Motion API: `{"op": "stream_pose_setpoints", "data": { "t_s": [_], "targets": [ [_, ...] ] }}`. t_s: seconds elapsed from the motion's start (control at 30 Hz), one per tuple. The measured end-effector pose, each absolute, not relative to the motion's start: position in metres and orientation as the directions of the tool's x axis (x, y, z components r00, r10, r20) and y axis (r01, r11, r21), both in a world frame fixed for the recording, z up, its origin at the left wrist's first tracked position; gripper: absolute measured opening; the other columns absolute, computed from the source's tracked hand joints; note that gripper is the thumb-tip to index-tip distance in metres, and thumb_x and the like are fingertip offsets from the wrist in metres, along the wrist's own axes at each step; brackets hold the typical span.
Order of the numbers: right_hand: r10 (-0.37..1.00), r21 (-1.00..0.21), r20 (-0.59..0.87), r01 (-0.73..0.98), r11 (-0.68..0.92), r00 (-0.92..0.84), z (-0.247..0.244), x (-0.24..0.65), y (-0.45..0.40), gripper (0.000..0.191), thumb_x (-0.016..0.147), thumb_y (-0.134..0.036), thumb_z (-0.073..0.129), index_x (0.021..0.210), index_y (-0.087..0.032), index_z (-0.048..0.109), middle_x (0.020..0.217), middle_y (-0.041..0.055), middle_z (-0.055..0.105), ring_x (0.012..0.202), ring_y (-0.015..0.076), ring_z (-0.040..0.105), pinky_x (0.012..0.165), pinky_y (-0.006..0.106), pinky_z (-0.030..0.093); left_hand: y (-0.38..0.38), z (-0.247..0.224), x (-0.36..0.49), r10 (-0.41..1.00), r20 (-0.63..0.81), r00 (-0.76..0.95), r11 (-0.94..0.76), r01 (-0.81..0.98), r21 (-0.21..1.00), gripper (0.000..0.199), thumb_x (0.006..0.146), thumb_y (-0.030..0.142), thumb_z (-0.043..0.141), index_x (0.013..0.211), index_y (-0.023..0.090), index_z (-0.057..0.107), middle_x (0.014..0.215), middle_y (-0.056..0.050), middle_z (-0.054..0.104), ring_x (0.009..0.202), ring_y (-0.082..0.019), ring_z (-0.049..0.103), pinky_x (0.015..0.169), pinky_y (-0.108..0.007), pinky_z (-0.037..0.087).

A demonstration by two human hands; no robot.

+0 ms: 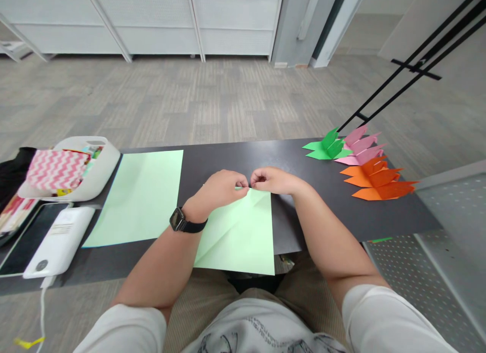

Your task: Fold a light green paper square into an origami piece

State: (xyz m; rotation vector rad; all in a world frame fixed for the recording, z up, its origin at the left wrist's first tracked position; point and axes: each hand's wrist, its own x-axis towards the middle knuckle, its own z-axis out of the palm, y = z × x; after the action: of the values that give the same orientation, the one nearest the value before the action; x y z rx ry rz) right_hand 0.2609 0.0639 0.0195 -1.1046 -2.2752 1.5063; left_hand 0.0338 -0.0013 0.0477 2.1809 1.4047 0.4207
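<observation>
On my feed, the left hand (223, 189) and right hand (276, 181) pinch the pale green sheet (246, 236) close together at its far edge, presumably for fine control, its near edge overhanging the table (326, 216).

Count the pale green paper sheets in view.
2: a flat sheet on the dark table, to the left, and a creased sheet with the left hand and right hand at its far edge. More may be hidden beneath the flat sheet.
</observation>
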Motion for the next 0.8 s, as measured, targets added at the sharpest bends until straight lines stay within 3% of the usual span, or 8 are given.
{"op": "stream_pose_setpoints", "data": {
  "t_s": [0.37, 0.8],
  "targets": [
    [0.664, -0.900, -0.158, 0.383, 0.207, -0.731, 0.026, 0.256, 0.057, 0.018, 0.075, -0.031, 0.066, 0.089, -0.020, 0.069, 0.083, -0.0015, 0.070, 0.077, 0.0147, 0.060, 0.074, 0.028, 0.045, -0.002, 0.049, 0.033, 0.890, 0.075, 0.450, -0.411, 0.719, 0.560, 0.017, 0.092, 0.027, 0.066, 0.093, 0.024, 0.083, 0.099, -0.001, 0.084, 0.088, -0.020, 0.076, 0.078, -0.030, 0.049],
    [0.651, -0.901, -0.186, 0.392, 0.185, -0.736, 0.033, 0.257, 0.055, 0.019, 0.073, -0.033, 0.062, 0.086, -0.020, 0.066, 0.078, -0.0033, 0.064, 0.072, 0.0142, 0.055, 0.069, 0.028, 0.042, -0.003, 0.055, 0.032, 0.890, 0.082, 0.449, -0.405, 0.693, 0.596, 0.016, 0.089, 0.027, 0.066, 0.089, 0.024, 0.082, 0.093, 0.000, 0.083, 0.086, -0.019, 0.076, 0.080, -0.029, 0.051]
  ]
}}
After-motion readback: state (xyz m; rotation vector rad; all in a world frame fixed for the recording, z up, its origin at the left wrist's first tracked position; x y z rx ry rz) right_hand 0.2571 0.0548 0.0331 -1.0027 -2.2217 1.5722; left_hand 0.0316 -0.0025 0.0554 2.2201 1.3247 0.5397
